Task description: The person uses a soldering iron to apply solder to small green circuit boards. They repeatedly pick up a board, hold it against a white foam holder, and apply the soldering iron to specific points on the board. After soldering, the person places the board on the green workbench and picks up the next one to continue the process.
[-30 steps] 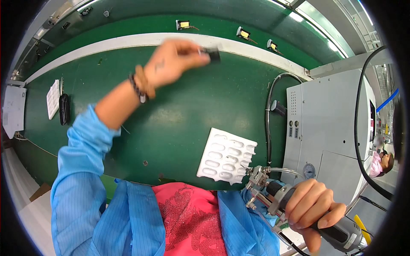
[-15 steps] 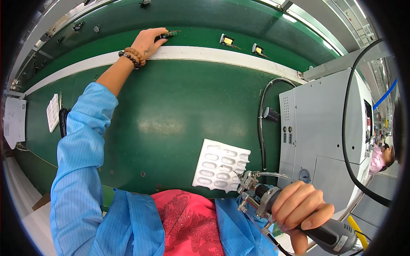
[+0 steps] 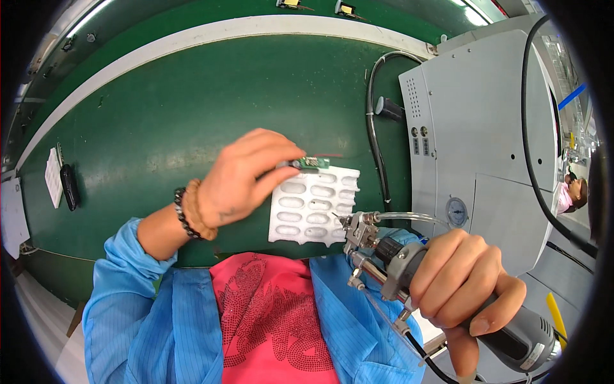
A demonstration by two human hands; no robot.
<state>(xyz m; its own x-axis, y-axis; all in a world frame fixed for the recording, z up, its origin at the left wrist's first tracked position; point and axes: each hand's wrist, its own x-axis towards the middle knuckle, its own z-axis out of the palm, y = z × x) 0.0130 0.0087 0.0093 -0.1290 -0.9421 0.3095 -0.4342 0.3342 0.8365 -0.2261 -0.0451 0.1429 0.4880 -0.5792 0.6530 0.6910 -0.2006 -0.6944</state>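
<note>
My left hand (image 3: pixel 246 173) pinches a small green circuit board (image 3: pixel 314 163) with a thin red wire between thumb and fingers. The board is held just above the far edge of a white moulded tray (image 3: pixel 276 221) with rows of oval hollows. At the lower right, my right hand (image 3: pixel 464 281) wraps round a black and grey handheld power tool (image 3: pixel 511 345). Its metal nozzle head (image 3: pixel 359 230), fitted with clear tubing, points left at the tray's right edge. Beaded bracelets circle my left wrist.
A large grey machine (image 3: pixel 473 121) with a round gauge (image 3: pixel 456 212) stands to the right, with a black cable (image 3: pixel 371 109) beside it. Across a white rail (image 3: pixel 236 28) lie small parts with yellow blocks (image 3: pixel 346 9). A black pouch-like object (image 3: pixel 69 187) lies far left. Another person (image 3: pixel 572 193) appears at right.
My left hand has drawn back from beyond the white rail to above the tray, bringing the circuit board. The view has shifted; my right hand still grips the tool.
</note>
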